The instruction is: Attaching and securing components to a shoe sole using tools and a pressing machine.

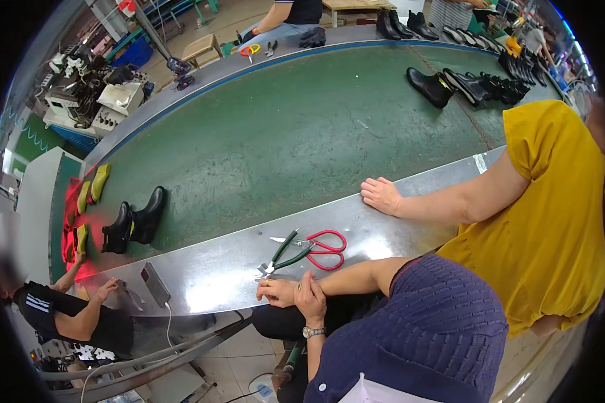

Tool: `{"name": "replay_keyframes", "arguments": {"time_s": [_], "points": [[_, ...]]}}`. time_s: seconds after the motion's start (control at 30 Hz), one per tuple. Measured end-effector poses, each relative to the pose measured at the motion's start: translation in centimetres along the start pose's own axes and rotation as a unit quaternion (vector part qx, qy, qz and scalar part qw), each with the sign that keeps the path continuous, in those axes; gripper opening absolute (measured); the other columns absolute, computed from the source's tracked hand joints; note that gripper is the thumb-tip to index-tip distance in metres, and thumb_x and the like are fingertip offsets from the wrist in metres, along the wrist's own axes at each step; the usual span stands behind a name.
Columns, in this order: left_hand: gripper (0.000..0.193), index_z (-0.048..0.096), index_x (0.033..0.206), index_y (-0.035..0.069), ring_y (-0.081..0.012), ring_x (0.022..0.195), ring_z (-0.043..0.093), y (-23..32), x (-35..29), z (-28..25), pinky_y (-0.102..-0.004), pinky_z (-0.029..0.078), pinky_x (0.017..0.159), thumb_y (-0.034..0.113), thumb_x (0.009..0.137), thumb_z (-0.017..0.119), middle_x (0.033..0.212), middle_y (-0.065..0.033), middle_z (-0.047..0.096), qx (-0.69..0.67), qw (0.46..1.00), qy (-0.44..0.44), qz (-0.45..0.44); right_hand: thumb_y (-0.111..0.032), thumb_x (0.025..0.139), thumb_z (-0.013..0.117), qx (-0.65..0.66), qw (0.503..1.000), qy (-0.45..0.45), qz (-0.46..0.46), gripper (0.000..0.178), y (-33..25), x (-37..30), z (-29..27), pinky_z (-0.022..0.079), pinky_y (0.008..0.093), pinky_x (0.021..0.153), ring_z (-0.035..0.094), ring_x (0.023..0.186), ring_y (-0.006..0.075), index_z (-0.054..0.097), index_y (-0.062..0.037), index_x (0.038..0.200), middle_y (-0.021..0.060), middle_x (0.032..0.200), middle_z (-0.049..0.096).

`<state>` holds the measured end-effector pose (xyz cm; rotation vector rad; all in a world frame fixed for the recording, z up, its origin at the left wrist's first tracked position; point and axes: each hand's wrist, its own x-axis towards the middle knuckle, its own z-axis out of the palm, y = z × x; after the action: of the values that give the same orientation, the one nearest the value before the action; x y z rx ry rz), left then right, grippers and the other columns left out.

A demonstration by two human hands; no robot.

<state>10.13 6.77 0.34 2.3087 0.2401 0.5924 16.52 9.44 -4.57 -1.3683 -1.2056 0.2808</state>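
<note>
My right hand (275, 292) rests on the near metal ledge (215, 269), fingers loosely laid over its edge with nothing held. Wearing a wristwatch, my left hand (310, 300) is closed around my right wrist. Just beyond my right hand lie green-handled nippers (290, 258), their jaws toward my fingers. Red-handled scissors (327, 250) lie partly under the nippers, blades pointing left. Neither hand touches these tools as far as I can see.
A green conveyor belt (262, 148) runs beyond the ledge, with black boots (144, 218) at left and more boots (431, 87) at far right. A yellow-sleeved person's hand (381, 196) rests on the ledge. At left, another person's hand (81, 257) touches a yellow-green shoe. A corded phone-like device (155, 285) lies nearby.
</note>
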Motion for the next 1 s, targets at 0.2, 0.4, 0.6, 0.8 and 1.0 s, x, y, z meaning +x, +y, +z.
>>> {"name": "replay_keyframes", "arguments": {"time_s": [0.2, 0.4, 0.6, 0.8, 1.0], "points": [[0.026, 0.061, 0.111, -0.001, -0.0344, 0.08, 0.064, 0.4, -0.1, 0.6, -0.0408, 0.049, 0.073, 0.005, 0.091, 0.046, 0.088, -0.0168, 0.068, -0.007, 1.0, -0.004, -0.011, 0.007, 0.07, 0.057, -0.009, 1.0, -0.003, -0.009, 0.032, 0.2, -0.5, -0.3, 0.046, 0.0378, 0.062, 0.055, 0.075, 0.0307, 0.053, -0.0071, 0.098, 0.0102, 0.094, 0.049], [0.028, 0.062, 0.111, -0.002, -0.033, 0.081, 0.062, 0.5, -0.4, -0.2, -0.0426, 0.047, 0.075, 0.002, 0.086, 0.05, 0.094, -0.017, 0.067, 0.001, 1.0, 0.001, -0.015, 0.004, 0.074, 0.058, -0.034, 0.999, 0.0, -0.013, 0.025, -0.7, -0.1, 0.1, 0.048, 0.0366, 0.069, 0.058, 0.081, 0.0298, 0.056, -0.0069, 0.097, 0.0108, 0.093, 0.053], [0.04, 0.053, 0.129, 0.002, -0.0345, 0.128, 0.046, 3.7, -4.7, -1.2, -0.0426, 0.04, 0.103, 0.006, 0.089, 0.052, 0.137, -0.0167, 0.049, 0.083, 0.996, 0.037, 0.009, -0.005, 0.075, 0.065, -0.123, 0.992, 0.028, 0.016, 0.025, -3.1, -0.7, -4.7, 0.049, 0.0404, 0.082, 0.059, 0.095, 0.0313, 0.06, -0.0095, 0.099, 0.0106, 0.103, 0.058], [0.044, 0.053, 0.134, 0.012, -0.0259, 0.136, 0.038, 2.0, -9.7, -1.2, -0.0407, 0.023, 0.112, 0.019, 0.09, 0.056, 0.143, -0.0063, 0.047, 0.197, 0.977, -0.048, -0.062, -0.011, 0.07, 0.072, -0.311, 0.949, -0.031, 0.034, 0.042, -2.9, 0.8, -9.7, 0.04, 0.0443, 0.097, 0.052, 0.113, 0.0306, 0.061, -0.0114, 0.111, 0.0077, 0.116, 0.056], [0.036, 0.061, 0.124, 0.009, -0.0231, 0.131, 0.044, 2.7, -8.8, -2.1, -0.0397, 0.028, 0.109, 0.016, 0.088, 0.058, 0.136, -0.0077, 0.053, 0.183, 0.981, 0.006, -0.063, -0.019, 0.072, 0.073, -0.304, 0.938, -0.166, 0.015, 0.044, -0.6, 2.1, -10.8, 0.04, 0.0436, 0.095, 0.054, 0.109, 0.0285, 0.06, -0.0139, 0.115, 0.0079, 0.111, 0.059]]}}
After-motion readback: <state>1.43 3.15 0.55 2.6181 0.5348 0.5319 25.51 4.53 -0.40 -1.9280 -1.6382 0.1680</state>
